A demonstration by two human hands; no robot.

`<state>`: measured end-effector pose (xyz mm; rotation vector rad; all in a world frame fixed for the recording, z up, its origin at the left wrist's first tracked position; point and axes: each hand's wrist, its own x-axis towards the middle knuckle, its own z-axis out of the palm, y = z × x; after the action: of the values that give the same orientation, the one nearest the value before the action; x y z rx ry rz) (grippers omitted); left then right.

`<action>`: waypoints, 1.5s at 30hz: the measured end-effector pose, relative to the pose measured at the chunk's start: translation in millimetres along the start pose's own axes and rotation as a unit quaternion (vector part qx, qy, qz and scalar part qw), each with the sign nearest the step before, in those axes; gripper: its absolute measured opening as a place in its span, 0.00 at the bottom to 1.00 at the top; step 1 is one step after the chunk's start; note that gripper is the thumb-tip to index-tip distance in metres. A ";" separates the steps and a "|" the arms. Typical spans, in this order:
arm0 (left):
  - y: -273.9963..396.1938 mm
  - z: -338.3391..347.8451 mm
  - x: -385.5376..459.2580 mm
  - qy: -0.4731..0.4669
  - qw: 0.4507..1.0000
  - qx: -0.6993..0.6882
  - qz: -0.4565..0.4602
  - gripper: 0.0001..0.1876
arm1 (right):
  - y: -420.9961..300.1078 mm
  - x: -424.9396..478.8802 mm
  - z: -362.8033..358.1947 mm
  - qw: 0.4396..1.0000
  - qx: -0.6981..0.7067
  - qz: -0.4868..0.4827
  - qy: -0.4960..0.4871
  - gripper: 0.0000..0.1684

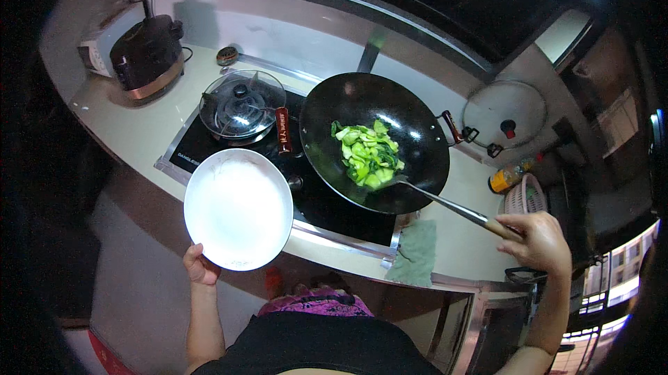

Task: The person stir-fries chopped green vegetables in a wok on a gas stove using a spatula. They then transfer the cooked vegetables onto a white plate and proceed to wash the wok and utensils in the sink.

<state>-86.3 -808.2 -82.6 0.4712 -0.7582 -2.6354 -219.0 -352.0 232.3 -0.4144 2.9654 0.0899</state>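
Note:
My left hand [201,266] grips the near rim of a white plate [238,210], held out level in front of the stove's left part with nothing on it. In my right hand [540,243] is the wooden-ended handle of a metal spatula [454,207]. The spatula's blade reaches into a black wok [412,114] and touches the near side of a heap of chopped leafy greens [368,153]. The wok stands on the right burner of a black glass gas stove [334,221]; its burner is hidden underneath.
A glass-lidded pan [242,106] sits on the left burner. Farther left stands a dark countertop appliance [148,54]. To the right are a glass lid [503,109] against the wall, a yellow-labelled bottle [509,176] and a plastic basket [526,197]. A green cloth [415,252] hangs over the counter edge.

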 end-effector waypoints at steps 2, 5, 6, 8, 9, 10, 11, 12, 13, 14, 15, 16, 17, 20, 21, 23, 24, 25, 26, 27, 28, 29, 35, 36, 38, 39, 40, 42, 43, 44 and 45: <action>-1.8 1.1 10.4 -0.002 1.000 -0.010 -0.014 0.26 | -8.3 26.8 11.4 0.998 -0.064 0.005 -0.008 0.16; -1.2 8.4 29.3 -0.034 0.999 -0.013 -0.034 0.27 | 1.1 60.3 21.6 0.969 -0.221 0.046 0.098 0.10; 1.2 -0.4 32.9 -0.042 0.998 -0.009 -0.035 0.28 | 2.6 69.5 9.0 0.972 -0.204 0.097 0.060 0.10; 6.7 -5.2 32.7 -0.039 0.999 -0.001 -0.034 0.29 | 4.7 88.4 -21.3 0.968 -0.185 0.170 -0.015 0.12; 10.0 -1.1 30.3 -0.034 0.999 -0.002 -0.035 0.30 | 5.6 95.7 -38.2 0.961 -0.186 0.197 -0.050 0.13; 13.8 1.0 29.5 -0.030 0.999 0.000 -0.037 0.31 | 6.3 100.6 -53.8 0.965 -0.174 0.187 -0.061 0.12; 15.2 -4.1 29.6 -0.031 0.999 -0.004 -0.043 0.31 | 8.7 108.0 -65.5 0.968 -0.163 0.177 -0.072 0.11; 15.6 -11.9 31.0 -0.035 0.998 -0.007 -0.048 0.32 | 14.6 116.8 -74.0 0.965 -0.141 0.197 -0.098 0.10; 15.9 -18.6 30.8 -0.037 0.998 -0.011 -0.053 0.33 | 13.8 121.2 -78.3 0.963 -0.158 0.197 -0.094 0.09; 16.1 -24.6 29.0 -0.022 0.999 0.001 -0.041 0.32 | 13.0 128.8 -78.2 0.958 -0.157 0.207 -0.120 0.09; 16.0 -29.1 27.4 -0.007 0.999 0.014 -0.029 0.32 | 15.0 136.9 -74.0 0.952 -0.156 0.217 -0.146 0.10; 16.9 -32.4 25.8 0.007 0.999 0.026 -0.018 0.33 | 24.8 144.3 -61.6 0.951 -0.112 0.242 -0.156 0.10; 18.7 -33.8 25.6 -0.001 1.000 0.015 -0.019 0.32 | 39.6 150.5 -42.5 0.946 -0.069 0.270 -0.165 0.11; 27.1 -29.5 19.7 -0.001 1.000 -0.016 -0.016 0.29 | 63.1 159.9 38.3 0.955 0.130 0.238 -0.119 0.15; 31.0 -28.7 17.2 -0.006 1.000 -0.015 -0.016 0.29 | 59.9 162.8 68.4 0.946 0.193 0.240 -0.098 0.14; 37.3 -26.5 18.6 -0.027 0.999 -0.010 -0.023 0.29 | 81.9 165.8 127.9 0.950 0.255 0.177 -0.043 0.16; 38.9 -23.3 17.9 -0.006 1.000 -0.005 -0.003 0.29 | 75.4 162.4 135.9 0.966 0.215 0.140 0.016 0.16; 41.8 -25.0 18.4 -0.021 1.000 0.002 0.002 0.29 | 58.8 157.0 142.0 0.976 0.175 0.105 0.073 0.16; 43.9 -28.6 21.8 -0.038 0.999 0.008 0.006 0.29 | 45.1 149.4 140.6 0.978 0.125 0.121 0.119 0.13; 46.2 -30.7 21.7 -0.053 0.998 0.015 0.009 0.29 | 25.5 135.7 134.8 0.975 0.116 0.101 0.158 0.13; 46.5 -27.5 21.8 -0.045 0.999 0.016 0.005 0.28 | 7.5 118.9 125.6 0.971 0.104 0.083 0.197 0.12; 45.5 -21.1 24.7 -0.041 0.999 0.017 -0.001 0.28 | 0.3 105.7 122.5 0.965 0.089 0.068 0.237 0.12; 31.3 -15.8 39.9 -0.034 0.999 0.012 -0.035 0.28 | -10.6 22.2 121.4 0.946 -0.093 0.015 0.310 0.16; 29.5 -16.2 44.2 -0.050 0.998 0.017 -0.043 0.28 | -8.8 13.4 113.9 0.944 -0.112 0.018 0.311 0.17; 27.0 -12.2 45.7 -0.060 0.997 0.021 -0.048 0.29 | -1.2 9.5 91.2 0.950 -0.119 0.066 0.282 0.15; 23.9 -4.1 45.3 -0.058 0.997 0.019 -0.052 0.29 | 6.1 12.6 79.0 0.953 -0.119 0.092 0.263 0.15; 19.8 2.1 46.2 -0.057 0.996 0.014 -0.061 0.29 | 16.2 18.5 63.7 0.958 -0.114 0.090 0.249 0.15; 15.3 1.0 45.9 -0.068 0.995 0.009 -0.067 0.30 | 34.6 44.1 32.9 0.971 -0.125 0.083 0.184 0.15; 11.9 -0.3 46.6 -0.073 0.995 0.007 -0.068 0.31 | 36.5 63.4 8.5 0.972 -0.148 0.169 0.065 0.15; 7.7 -12.7 46.6 -0.076 0.994 -0.007 -0.074 0.31 | 46.5 81.9 -9.1 0.974 -0.139 0.175 0.030 0.14; 4.3 -32.9 46.1 -0.075 0.994 -0.019 -0.075 0.32 | 54.0 98.7 -26.0 0.977 -0.156 0.147 0.010 0.14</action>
<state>-112.5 -845.6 -116.4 0.3342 -0.7418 -2.8469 -331.4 -328.6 245.1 -0.0049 3.0135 0.5913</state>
